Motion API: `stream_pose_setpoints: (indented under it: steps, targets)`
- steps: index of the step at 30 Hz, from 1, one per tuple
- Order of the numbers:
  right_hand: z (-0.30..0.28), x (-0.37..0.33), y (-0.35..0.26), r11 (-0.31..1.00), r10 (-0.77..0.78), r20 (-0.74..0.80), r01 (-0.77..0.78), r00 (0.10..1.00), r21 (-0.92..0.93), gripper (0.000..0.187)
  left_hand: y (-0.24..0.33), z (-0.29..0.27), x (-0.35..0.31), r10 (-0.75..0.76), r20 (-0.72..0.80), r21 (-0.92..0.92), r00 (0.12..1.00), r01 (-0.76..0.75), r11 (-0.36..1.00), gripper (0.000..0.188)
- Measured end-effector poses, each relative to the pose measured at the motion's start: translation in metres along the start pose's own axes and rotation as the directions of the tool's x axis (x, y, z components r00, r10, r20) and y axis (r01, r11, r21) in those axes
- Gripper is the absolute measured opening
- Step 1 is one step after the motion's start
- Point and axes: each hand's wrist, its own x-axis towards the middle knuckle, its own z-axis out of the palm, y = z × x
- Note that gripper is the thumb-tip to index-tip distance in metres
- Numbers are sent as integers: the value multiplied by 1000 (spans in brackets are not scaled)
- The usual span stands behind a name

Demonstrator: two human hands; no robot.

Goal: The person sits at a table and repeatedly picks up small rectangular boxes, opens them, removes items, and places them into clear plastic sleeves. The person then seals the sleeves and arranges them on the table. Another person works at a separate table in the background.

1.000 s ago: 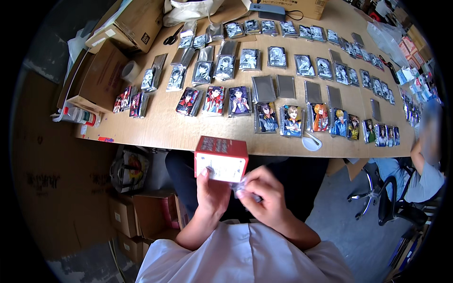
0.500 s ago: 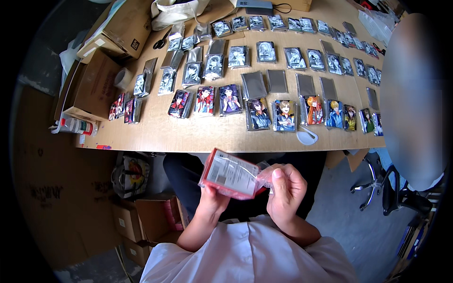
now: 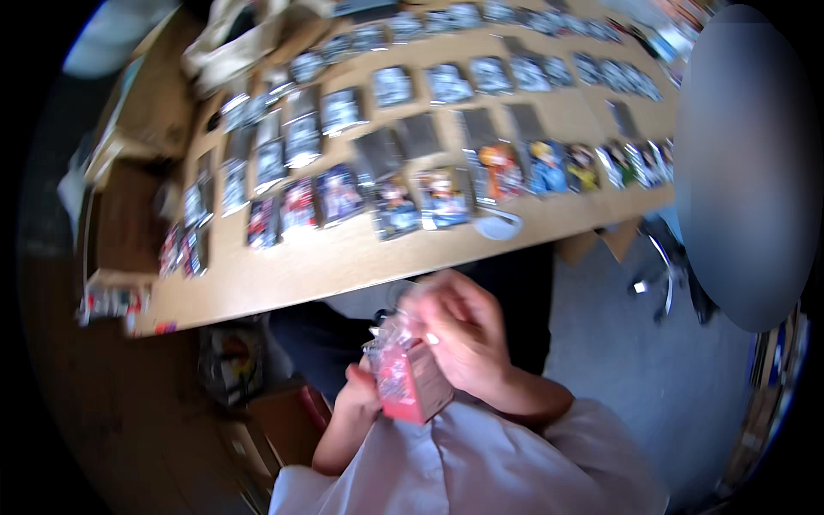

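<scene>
Close to my shirt, my left hand (image 3: 359,390) grips a small red box (image 3: 408,396) from the side. Crumpled clear plastic wrap (image 3: 393,333) sticks up loosely from the top of the box. My right hand (image 3: 468,330) is closed at the wrap, its fingers pinched together and smeared by motion. Beyond my hands, the table's front row holds bundles of colour picture cards (image 3: 445,197) in clear sleeves.
Black-and-white card stacks (image 3: 342,110) and dark sleeve packs (image 3: 375,153) fill rows on the wooden table (image 3: 283,287). A white oval tag-like piece (image 3: 498,227) lies near its edge. Cardboard boxes (image 3: 133,215) stand left; an office chair (image 3: 665,270) is at right.
My view has turned and blurred. The red box has come closer to my body and tipped up on end. My right hand has risen over it with the plastic wrap pulled upward.
</scene>
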Motion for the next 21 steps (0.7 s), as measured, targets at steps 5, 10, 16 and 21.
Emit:
stream_pose_setpoints:
  steps: [5, 10, 16, 21]
  targets:
    - [-27, -1, -27, 969, 24, 6, -25, 1000, 246, 10, -47, -10, -1, -106, 319, -247, 942, 190, 950, 103]
    - [-112, -37, -55, 945, -194, -53, 201, 980, 259, 12, -3, 37, 24, 56, 367, -572, 929, 178, 801, 91]
    - [-288, -90, -52, 904, -264, -556, 403, 788, 142, 24, 57, 10, 59, 129, 373, -332, 919, 3, 943, 68]
    - [-419, -92, -70, 923, -156, -817, 376, 555, 79, 43, 70, 12, 69, 167, 314, -353, 935, -48, 934, 68]
